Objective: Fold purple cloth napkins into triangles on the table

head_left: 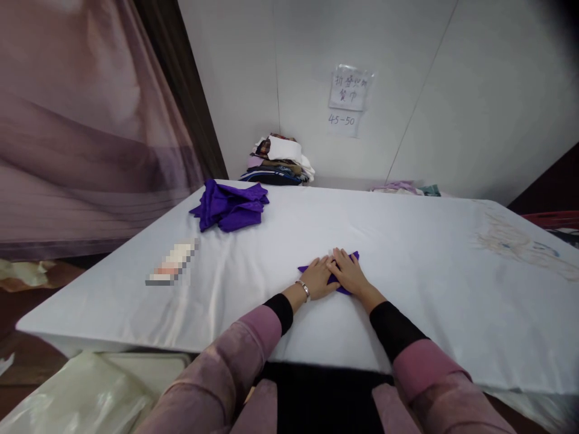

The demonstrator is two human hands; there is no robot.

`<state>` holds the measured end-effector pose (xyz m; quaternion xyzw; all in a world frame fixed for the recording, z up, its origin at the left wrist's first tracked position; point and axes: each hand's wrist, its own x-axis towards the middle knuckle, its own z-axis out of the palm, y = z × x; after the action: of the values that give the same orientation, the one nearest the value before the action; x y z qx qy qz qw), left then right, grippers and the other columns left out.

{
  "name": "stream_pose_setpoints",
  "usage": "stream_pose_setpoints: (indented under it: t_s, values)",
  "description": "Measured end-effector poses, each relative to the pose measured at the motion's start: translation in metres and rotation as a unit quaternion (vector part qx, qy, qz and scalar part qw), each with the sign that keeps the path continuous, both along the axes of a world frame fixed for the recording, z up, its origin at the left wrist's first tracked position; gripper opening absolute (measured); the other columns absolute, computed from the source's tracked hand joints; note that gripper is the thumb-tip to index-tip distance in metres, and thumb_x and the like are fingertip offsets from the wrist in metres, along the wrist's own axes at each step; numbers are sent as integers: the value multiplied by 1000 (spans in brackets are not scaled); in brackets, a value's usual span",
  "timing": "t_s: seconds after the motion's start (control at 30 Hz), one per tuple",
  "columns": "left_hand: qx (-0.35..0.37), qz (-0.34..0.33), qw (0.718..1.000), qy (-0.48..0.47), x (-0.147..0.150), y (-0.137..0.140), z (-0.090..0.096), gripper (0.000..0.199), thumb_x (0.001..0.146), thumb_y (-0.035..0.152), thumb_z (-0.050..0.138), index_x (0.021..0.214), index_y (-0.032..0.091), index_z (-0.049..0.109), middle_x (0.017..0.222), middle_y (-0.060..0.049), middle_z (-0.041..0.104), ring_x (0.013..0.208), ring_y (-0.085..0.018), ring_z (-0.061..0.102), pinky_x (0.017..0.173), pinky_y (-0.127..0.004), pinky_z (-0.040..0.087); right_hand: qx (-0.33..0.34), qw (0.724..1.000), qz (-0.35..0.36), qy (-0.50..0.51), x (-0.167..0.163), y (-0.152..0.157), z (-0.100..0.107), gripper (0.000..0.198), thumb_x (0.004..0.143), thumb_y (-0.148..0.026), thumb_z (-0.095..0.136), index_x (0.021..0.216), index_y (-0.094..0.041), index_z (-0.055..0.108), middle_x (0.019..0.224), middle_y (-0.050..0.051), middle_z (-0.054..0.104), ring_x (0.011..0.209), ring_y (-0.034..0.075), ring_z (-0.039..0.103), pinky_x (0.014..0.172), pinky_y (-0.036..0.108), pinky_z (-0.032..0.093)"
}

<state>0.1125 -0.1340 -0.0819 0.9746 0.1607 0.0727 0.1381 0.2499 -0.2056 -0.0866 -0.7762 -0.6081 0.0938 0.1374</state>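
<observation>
A small folded purple napkin (344,290) lies on the white tablecloth in front of me, mostly covered by my hands, with pointed corners showing at its left and upper right. My left hand (318,277) presses flat on it, fingers stretched out. Beside it, my right hand (349,272) also lies flat on the cloth, its fingers extended and touching or slightly overlapping those of the left. How the cloth is layered under the palms is hidden. A loose heap of purple napkins (231,208) rests at the table's far left corner.
A blurred flat object (174,263) lies on the left of the white table (253,313). Folded clothes (280,160) are stacked behind the far edge. Handwritten paper signs (347,90) hang on the wall. A pinkish curtain (90,120) hangs at left; an embroidered pattern (520,241) marks the right.
</observation>
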Motion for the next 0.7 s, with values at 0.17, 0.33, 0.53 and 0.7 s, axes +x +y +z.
stream_pose_setpoints:
  t_s: [0.17, 0.33, 0.53, 0.7]
  values:
    - [-25, 96, 995, 6, -48, 32, -4, 43, 91, 40, 30, 131, 25, 41, 142, -3, 36, 134, -21, 23, 108, -47, 18, -7, 1000, 6, -28, -1, 0, -1, 65, 89, -58, 21, 140, -18, 27, 148, 7, 21, 137, 23, 12, 108, 45, 8]
    - [-60, 203, 974, -74, -87, 55, -8, 32, 89, 32, 35, 109, 27, 61, 128, 1, 54, 128, -21, 36, 105, -48, 27, -6, 1000, 8, -23, -1, 0, -3, 70, 87, -63, 19, 140, -19, 27, 148, 7, 21, 137, 23, 12, 109, 45, 7]
    - [-137, 223, 944, -203, -80, 50, -8, 19, 78, 30, 55, 91, 22, 66, 115, -2, 62, 122, -18, 43, 103, -39, 36, -1, 1000, 9, -26, -1, 0, -3, 72, 87, -64, 18, 140, -17, 27, 148, 7, 22, 137, 23, 13, 109, 44, 7]
    - [-149, 231, 948, -158, -66, 46, -3, 5, 73, 27, 61, 77, 24, 64, 114, 0, 62, 123, -21, 41, 105, -45, 30, 0, 1000, 8, -28, -2, -1, 0, 72, 87, -64, 18, 140, -17, 28, 148, 7, 23, 136, 23, 13, 109, 43, 7]
